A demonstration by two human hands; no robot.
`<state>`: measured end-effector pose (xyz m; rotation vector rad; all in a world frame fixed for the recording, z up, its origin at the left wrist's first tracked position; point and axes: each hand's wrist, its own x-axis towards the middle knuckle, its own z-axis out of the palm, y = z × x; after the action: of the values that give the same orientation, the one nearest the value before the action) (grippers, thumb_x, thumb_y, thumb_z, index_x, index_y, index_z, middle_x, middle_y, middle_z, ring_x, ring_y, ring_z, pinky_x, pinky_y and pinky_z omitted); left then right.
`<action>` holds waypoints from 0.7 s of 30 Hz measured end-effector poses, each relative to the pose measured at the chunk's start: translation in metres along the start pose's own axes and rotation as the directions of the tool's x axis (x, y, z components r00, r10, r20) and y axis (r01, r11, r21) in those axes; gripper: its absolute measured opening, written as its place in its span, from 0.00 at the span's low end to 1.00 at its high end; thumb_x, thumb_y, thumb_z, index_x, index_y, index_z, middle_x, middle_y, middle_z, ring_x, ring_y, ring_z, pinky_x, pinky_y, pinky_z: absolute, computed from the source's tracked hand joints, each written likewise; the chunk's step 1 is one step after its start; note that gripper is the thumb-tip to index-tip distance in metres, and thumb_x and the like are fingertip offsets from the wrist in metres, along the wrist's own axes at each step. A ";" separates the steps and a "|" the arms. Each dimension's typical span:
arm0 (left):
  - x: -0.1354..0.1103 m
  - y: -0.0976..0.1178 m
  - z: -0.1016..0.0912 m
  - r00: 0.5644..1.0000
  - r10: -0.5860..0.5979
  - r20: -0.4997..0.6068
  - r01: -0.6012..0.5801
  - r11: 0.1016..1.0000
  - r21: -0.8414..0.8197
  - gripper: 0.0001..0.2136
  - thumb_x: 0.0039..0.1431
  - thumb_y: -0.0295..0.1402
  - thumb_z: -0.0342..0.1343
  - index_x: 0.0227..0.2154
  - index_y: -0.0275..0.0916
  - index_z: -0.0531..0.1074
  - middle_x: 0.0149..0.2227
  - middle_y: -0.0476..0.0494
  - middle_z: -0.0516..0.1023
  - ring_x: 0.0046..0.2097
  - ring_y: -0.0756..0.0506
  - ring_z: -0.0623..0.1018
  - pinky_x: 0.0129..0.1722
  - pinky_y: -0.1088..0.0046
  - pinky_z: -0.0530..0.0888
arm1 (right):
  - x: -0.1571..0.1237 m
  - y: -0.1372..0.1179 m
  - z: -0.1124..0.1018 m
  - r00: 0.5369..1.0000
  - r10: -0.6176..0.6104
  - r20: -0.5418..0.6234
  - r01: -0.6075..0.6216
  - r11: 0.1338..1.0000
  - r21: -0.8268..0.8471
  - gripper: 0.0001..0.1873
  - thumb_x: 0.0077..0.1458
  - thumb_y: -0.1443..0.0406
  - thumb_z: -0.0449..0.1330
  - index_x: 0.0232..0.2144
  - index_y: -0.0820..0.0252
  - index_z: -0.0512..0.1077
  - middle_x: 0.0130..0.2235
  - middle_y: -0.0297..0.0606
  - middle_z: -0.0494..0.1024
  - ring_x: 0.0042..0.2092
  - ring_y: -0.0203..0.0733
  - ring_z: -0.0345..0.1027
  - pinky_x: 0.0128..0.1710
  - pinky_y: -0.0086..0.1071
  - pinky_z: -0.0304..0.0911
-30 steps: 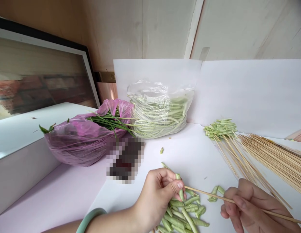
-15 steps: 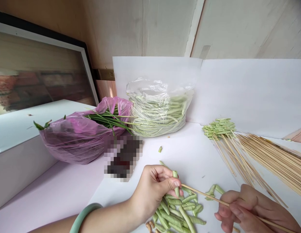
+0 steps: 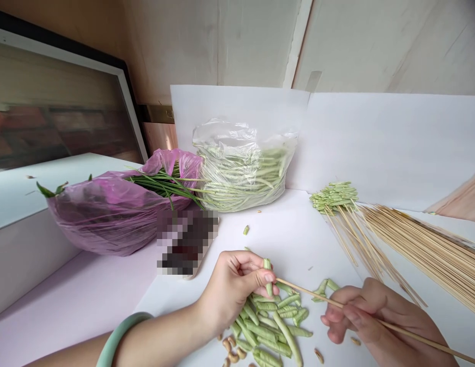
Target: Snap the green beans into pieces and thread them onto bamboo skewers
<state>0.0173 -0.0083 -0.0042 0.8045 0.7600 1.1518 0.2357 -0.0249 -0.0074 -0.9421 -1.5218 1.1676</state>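
Between thumb and fingers, my left hand [image 3: 241, 288] pinches a short piece of green bean [image 3: 268, 278], held upright. My right hand [image 3: 378, 318] grips a thin bamboo skewer [image 3: 309, 292], which slants across to the left. The skewer's tip meets the bean piece at my left thumb; whether it has pierced the bean I cannot tell. Under my left hand lies a loose pile of cut bean pieces [image 3: 268, 329]. Two more bean pieces [image 3: 322, 288] lie close to my right fingers.
Behind stand a clear bag of long beans [image 3: 241, 173] and a purple bag of greens [image 3: 115, 219]. At right lie skewers loaded with bean pieces [image 3: 334, 198] and a bundle of bare skewers [image 3: 421, 250]. A blurred phone-like object [image 3: 187, 244] lies left of centre. Small brown curled bits [image 3: 231, 351] sit in front.
The whole view has shifted slightly, so everything appears a little further left and higher. Both hands keep their hold on the bean piece and the skewer, with the tip still at the bean.
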 end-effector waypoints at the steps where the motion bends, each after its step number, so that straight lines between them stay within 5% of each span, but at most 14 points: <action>1: 0.000 0.000 0.000 1.000 0.000 0.005 0.000 1.000 0.008 0.13 0.38 0.34 0.69 0.21 0.30 0.74 0.19 0.44 0.77 0.23 0.51 0.76 0.26 0.78 0.73 | 0.001 0.000 -0.001 1.000 0.000 0.010 0.000 1.000 0.015 0.12 0.54 0.62 0.60 0.20 0.54 0.69 0.22 0.35 0.77 0.23 0.42 0.73 0.25 0.33 0.71; 10: -0.001 0.001 -0.001 0.998 0.047 0.033 -0.050 0.995 0.088 0.11 0.41 0.34 0.68 0.21 0.30 0.75 0.20 0.43 0.78 0.23 0.51 0.75 0.26 0.78 0.72 | 0.005 0.001 0.001 0.998 0.051 0.034 -0.056 0.980 0.193 0.12 0.54 0.62 0.61 0.20 0.56 0.68 0.25 0.36 0.78 0.24 0.41 0.74 0.28 0.35 0.71; 21: -0.002 0.002 0.000 0.998 0.061 0.026 -0.064 0.989 0.133 0.13 0.40 0.36 0.68 0.20 0.30 0.75 0.20 0.43 0.77 0.23 0.52 0.74 0.26 0.78 0.72 | 0.001 -0.002 0.004 0.997 0.076 0.005 -0.075 0.975 0.209 0.13 0.54 0.62 0.61 0.20 0.56 0.65 0.25 0.35 0.78 0.24 0.41 0.73 0.28 0.36 0.71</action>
<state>0.0163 -0.0096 -0.0022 0.9569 0.8051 1.1548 0.2311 -0.0250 -0.0056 -0.8649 -1.3397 1.3511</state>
